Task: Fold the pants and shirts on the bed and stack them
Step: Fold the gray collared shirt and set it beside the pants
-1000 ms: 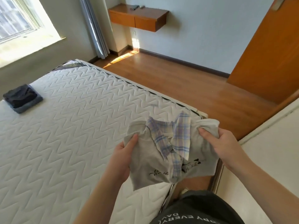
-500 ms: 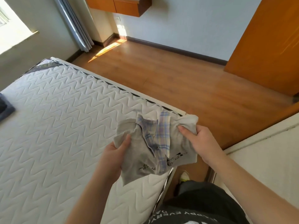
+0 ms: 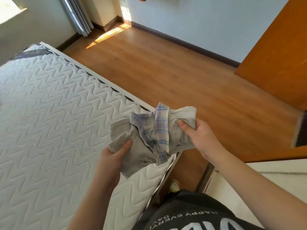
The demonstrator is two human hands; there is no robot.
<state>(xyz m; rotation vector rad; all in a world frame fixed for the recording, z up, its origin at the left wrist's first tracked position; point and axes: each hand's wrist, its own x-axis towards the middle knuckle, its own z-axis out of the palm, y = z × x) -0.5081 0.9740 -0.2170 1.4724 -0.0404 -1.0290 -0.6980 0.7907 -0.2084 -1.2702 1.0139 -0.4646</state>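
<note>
A person holds a crumpled grey shirt in both hands above the near right corner of a bare mattress.

The white quilted mattress (image 3: pixel 49 122) fills the left side, its dark-striped edge running from far left to the near right corner; beyond it lies the wooden floor (image 3: pixel 166 72), with an orange door (image 3: pixel 279 47) at far right and grey curtains (image 3: pixel 79 15) in the far left corner. The grey shirt (image 3: pixel 142 151), with its plaid collar (image 3: pixel 160 130) bunched at the top, hangs in the air over the mattress corner, held clear of the bed. The left hand (image 3: pixel 113 158) grips the shirt's left edge, thumb pressed on top of the cloth and fingers curled beneath. The right hand (image 3: pixel 199 135) pinches the shirt's far right corner, thumb on top and fingers wrapped behind.
</note>
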